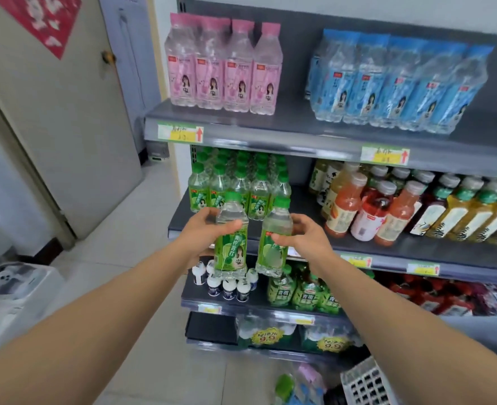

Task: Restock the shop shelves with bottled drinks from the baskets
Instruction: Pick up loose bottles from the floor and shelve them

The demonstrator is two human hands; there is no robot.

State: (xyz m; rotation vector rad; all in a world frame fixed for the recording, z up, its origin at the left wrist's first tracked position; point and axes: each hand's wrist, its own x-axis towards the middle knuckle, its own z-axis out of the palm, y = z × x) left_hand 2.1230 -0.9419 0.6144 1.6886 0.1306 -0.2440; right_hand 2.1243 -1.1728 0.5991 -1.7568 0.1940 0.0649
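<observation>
Left bottle [231, 244]: hanging upright in the air, green cap up, its shoulder lying between thumb and fingers.
Left hand [203, 233]: wrapping around this bottle from its left side.
Right bottle [273, 244]: leaning slightly, just beside the first.
Right hand [304, 233]: pinching this bottle's upper label from the right.
Green-capped row [241, 185]: standing on the middle shelf [417, 249], behind both bottles.
Basket [367, 384]: sitting low at the right.

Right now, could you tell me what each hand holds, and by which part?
Left hand: left green bottle; right hand: right green bottle; both gripped around the upper body.
</observation>
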